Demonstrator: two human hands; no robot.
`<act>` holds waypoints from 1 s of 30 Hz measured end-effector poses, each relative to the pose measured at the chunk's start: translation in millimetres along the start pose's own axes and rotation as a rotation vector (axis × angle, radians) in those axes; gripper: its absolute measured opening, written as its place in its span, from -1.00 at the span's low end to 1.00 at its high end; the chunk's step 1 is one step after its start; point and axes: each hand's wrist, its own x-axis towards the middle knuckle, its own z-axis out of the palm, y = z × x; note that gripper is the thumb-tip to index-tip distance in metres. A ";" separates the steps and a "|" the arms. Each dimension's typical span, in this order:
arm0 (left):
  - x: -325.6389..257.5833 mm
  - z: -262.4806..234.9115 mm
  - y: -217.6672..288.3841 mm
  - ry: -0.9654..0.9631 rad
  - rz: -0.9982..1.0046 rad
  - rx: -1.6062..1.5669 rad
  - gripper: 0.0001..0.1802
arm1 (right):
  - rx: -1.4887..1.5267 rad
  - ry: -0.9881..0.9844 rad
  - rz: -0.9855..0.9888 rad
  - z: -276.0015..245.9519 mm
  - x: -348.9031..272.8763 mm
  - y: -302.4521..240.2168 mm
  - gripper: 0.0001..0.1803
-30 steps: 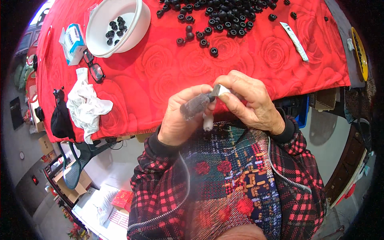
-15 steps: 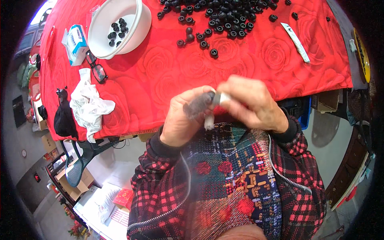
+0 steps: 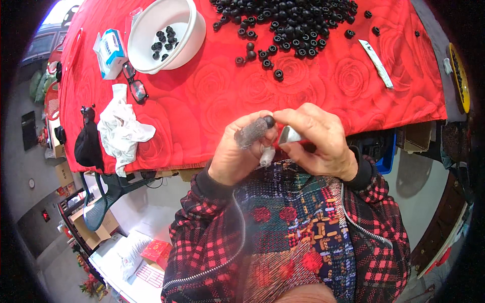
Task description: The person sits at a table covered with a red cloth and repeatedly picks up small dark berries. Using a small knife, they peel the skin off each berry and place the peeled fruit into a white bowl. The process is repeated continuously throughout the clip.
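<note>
At the near table edge, my left hand [image 3: 231, 151] is closed around a small round black plastic part [image 3: 269, 121], whose smooth domed end shows at the fingertips. A grey fuzzy sleeve [image 3: 252, 133] covers one of its fingers, and a white wrapping [image 3: 267, 155] seems to cover another. Close by on the right, my right hand [image 3: 321, 139] pinches a short whitish piece with a flat grey face [image 3: 290, 135]; its exact kind I cannot make out. A small gap separates that piece from the black part.
A heap of similar black parts [image 3: 288, 25] lies at the back of the red tablecloth [image 3: 202, 101]. Several more sit in a white basin [image 3: 194, 48]. Nearby are a tissue pack [image 3: 110, 53], glasses [image 3: 136, 90], a white cloth [image 3: 121, 131], a black pouch [image 3: 88, 146] and a white strip [image 3: 376, 63].
My right hand, blurred against the black part before, has drawn slightly away with the whitish piece. The left hand keeps its hold. The whole view has shifted a little.
</note>
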 end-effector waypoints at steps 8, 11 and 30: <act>-5.8 6.7 3.0 -0.048 0.016 -0.003 -0.75 | -0.241 -0.100 -0.192 5.6 4.5 -7.6 -0.30; -6.6 5.4 -2.9 0.001 0.052 0.033 -0.75 | -0.268 -0.097 -0.195 5.3 4.9 -12.4 -0.29; -9.3 -1.9 -2.2 0.011 0.078 0.022 -0.75 | -0.117 0.000 -0.210 -0.2 -2.1 -12.7 -0.27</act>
